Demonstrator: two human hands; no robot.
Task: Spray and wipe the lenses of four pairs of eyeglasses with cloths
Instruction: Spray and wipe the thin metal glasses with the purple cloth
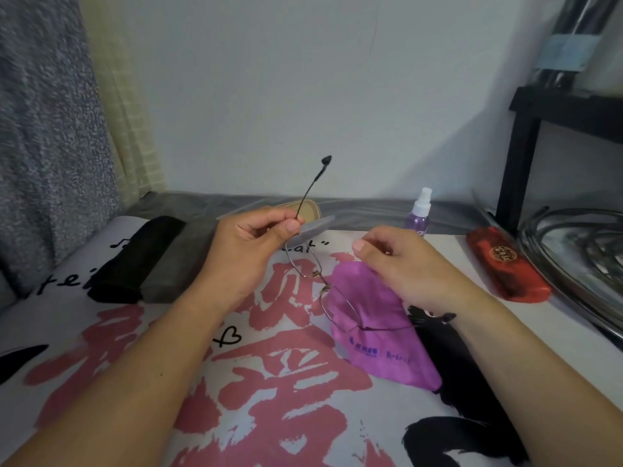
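Observation:
My left hand (251,244) pinches thin wire-framed eyeglasses (318,276) at one end of the frame, above the table. One temple sticks up toward the wall, the other runs right under my right wrist. My right hand (397,261) holds a purple cleaning cloth (377,335) that hangs down behind the lower lens. A small purple spray bottle (419,214) with a white nozzle stands upright behind my right hand.
A black case (135,261) and a grey case (177,264) lie at the left. A tan case (308,208) and a clear case (317,225) sit behind my left hand. A red case (507,264) lies right, beside a metal tray (573,264) and black shelf (519,163).

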